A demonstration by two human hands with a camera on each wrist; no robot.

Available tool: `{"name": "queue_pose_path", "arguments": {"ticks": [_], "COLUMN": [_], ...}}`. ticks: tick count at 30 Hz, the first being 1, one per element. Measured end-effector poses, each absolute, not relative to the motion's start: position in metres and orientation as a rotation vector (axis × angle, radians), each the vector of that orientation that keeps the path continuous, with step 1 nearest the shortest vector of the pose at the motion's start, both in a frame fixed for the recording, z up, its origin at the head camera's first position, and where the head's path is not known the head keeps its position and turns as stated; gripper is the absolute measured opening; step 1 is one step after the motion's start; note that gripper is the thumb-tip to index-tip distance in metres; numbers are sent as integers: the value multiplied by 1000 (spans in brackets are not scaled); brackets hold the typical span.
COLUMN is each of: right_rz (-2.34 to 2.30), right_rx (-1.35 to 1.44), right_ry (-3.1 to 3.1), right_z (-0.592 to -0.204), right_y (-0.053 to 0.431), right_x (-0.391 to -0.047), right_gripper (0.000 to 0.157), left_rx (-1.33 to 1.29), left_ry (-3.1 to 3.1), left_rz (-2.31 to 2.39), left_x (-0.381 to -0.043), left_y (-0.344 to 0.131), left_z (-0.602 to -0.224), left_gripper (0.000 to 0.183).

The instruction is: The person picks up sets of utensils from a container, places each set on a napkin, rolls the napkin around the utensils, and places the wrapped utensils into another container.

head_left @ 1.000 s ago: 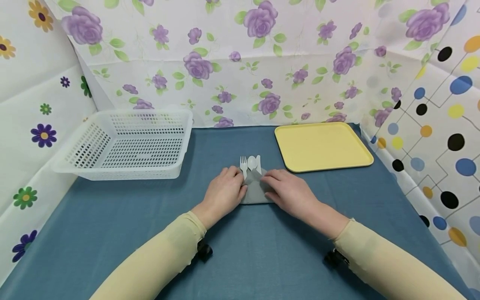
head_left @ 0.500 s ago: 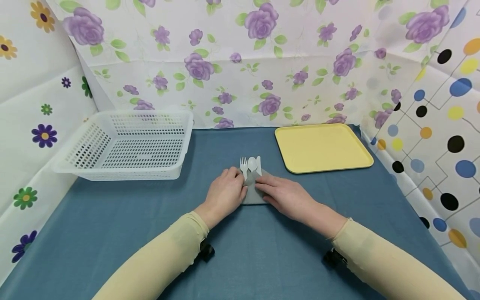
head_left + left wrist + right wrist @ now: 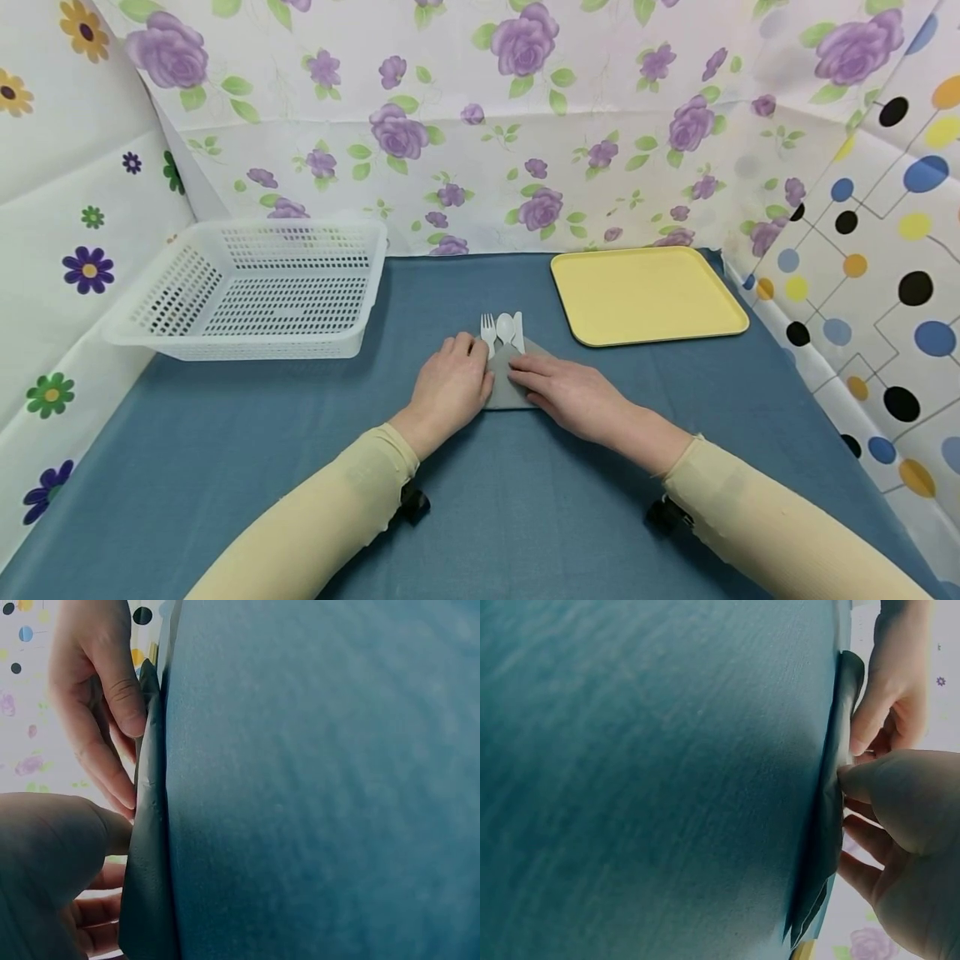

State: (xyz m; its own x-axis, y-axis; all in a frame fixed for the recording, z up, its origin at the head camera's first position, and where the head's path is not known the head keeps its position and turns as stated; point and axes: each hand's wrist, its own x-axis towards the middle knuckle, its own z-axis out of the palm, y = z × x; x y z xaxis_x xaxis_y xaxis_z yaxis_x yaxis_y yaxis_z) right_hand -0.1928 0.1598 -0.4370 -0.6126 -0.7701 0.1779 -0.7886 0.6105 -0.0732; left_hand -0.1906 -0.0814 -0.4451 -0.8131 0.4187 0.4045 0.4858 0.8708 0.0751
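A grey napkin lies folded on the blue tablecloth, with a white fork, a white spoon and a white knife side by side on it. Their upper ends stick out past its far edge; their lower parts are covered by the fold. My left hand rests on the napkin's left side, fingers slightly bent, fingertips beside the fork. Nearly straight fingers of my right hand press on the right part of the fold. Both wrist views show the napkin edge-on, with thumb and fingertips touching its top.
At the back left stands a white perforated plastic basket. A yellow tray lies at the back right. Patterned cloth walls enclose the left, the back and the right of the table.
My right hand has moved left over the napkin, bringing its right flap across the lower cutlery; the raised flap now lies flatter. My left hand has stayed nearly in place.
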Motion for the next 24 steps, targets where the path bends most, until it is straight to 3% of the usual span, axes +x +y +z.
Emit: {"name": "queue_pose_path", "arguments": {"ticks": [10, 19, 24], "right_rz": [250, 330, 362], "right_rx": [1318, 1324, 1333], "right_ry": [-2714, -2701, -2698], "right_z": [-439, -441, -441], "right_y": [162, 164, 164], "right_x": [-194, -196, -195], "right_gripper": [43, 44, 43], "left_rx": [-733, -941, -1005], "left_ry": [-2651, -2539, -2588], "left_rz": [-167, -91, -52], "left_x": [-184, -160, -149], "left_y": [-82, -79, -78], "left_z": [-442, -438, -437], "left_gripper": [23, 24, 32]}}
